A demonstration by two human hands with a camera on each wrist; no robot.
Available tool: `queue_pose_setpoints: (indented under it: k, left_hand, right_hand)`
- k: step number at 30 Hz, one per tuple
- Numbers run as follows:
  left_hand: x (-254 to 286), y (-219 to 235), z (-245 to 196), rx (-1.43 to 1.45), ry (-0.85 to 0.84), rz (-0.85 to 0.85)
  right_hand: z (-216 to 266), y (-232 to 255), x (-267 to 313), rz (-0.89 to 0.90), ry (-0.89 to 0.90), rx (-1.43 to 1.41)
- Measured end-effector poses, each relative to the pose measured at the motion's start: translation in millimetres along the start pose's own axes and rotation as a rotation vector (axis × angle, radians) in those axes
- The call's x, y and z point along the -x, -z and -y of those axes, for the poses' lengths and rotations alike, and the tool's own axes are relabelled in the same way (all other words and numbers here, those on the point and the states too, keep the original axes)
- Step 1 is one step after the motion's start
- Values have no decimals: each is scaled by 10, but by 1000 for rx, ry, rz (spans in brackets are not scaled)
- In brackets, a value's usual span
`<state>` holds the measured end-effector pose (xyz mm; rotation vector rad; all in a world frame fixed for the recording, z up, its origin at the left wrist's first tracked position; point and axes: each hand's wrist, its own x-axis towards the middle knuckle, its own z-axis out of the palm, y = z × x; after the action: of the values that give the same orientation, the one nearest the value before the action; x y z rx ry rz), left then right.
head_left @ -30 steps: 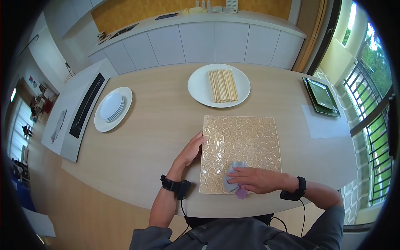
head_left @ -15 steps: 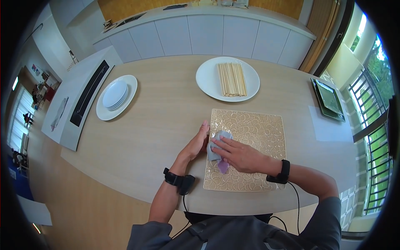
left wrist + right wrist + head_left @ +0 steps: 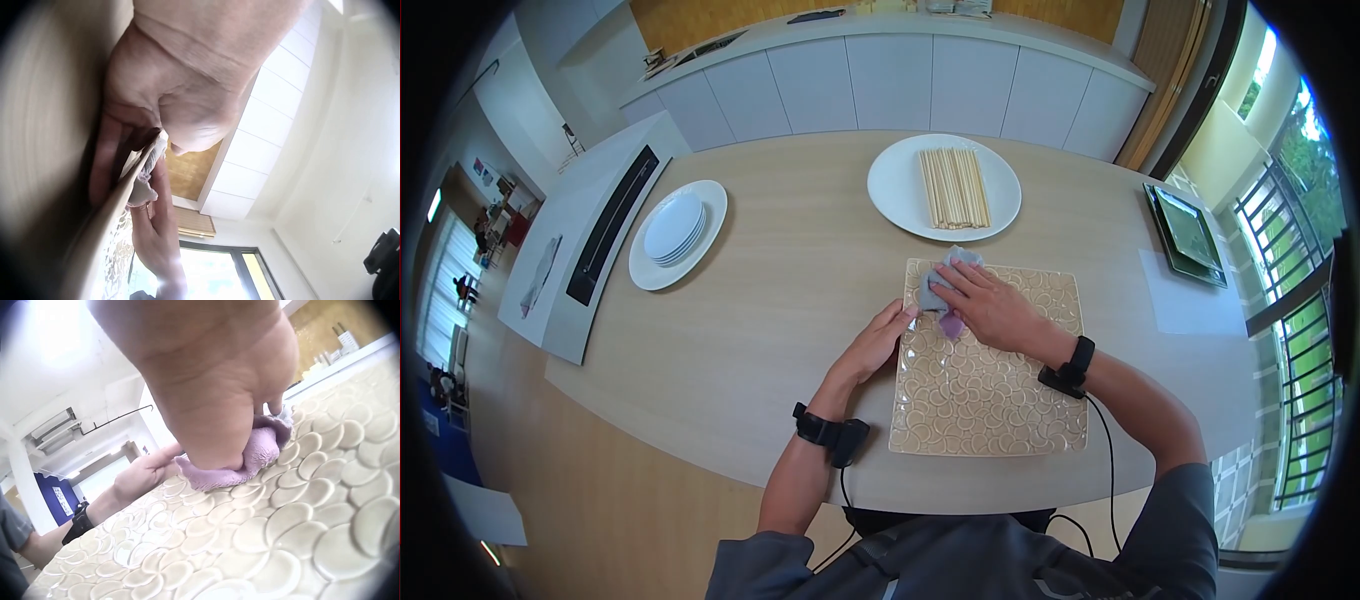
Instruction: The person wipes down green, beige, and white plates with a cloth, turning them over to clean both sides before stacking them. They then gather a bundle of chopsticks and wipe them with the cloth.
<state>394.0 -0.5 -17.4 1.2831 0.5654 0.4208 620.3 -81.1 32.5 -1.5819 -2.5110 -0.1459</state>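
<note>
A square beige tile (image 3: 990,400) with a glossy raised petal pattern lies in front of the person in the head view. My left hand (image 3: 870,347) grips its left edge; in the left wrist view the thumb is on the upper side and the fingers (image 3: 106,156) reach beneath. Near the tile's far left corner, my right hand (image 3: 1006,315) holds a cloth (image 3: 937,292) against the surface. The cloth is grey on one side and purple on the other. Bunched purple cloth (image 3: 259,450) shows under the thumb in the right wrist view.
Beyond the tile stands a white plate (image 3: 890,205) of pale sticks (image 3: 955,188). An oval white plate (image 3: 708,228) with stacked small plates (image 3: 674,225) is at the left. Green square dishes (image 3: 1185,230) overlap a white sheet (image 3: 1190,300) at the right.
My right hand has slid the cloth from the tile's near edge up along the left side to the far left corner. The left hand stays at the left edge.
</note>
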Motion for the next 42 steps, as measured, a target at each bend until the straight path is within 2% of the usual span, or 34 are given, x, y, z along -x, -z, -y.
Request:
queue_pose_setpoints:
  k: [12, 14, 21, 30, 36, 42]
  left_hand:
    - [21, -5, 11, -6, 18, -34]
    - [23, -11, 10, 3, 18, -45]
    - [33, -16, -12, -9, 23, -40]
    - [41, -42, -33, -32, 22, -65]
    - [52, -54, -52, -4, 26, -68]
    - [35, -31, -22, -21, 11, -73]
  right_hand:
    - [-371, 304, 767, 76, -231, 74]
    - [-398, 359, 950, 83, -317, 51]
    - [-353, 527, 1435, 95, -374, -70]
    - [-60, 672, 1730, 84, -273, -185]
    - [198, 729, 1872, 134, -186, -385]
    - [536, 720, 1766, 210, -105, -664]
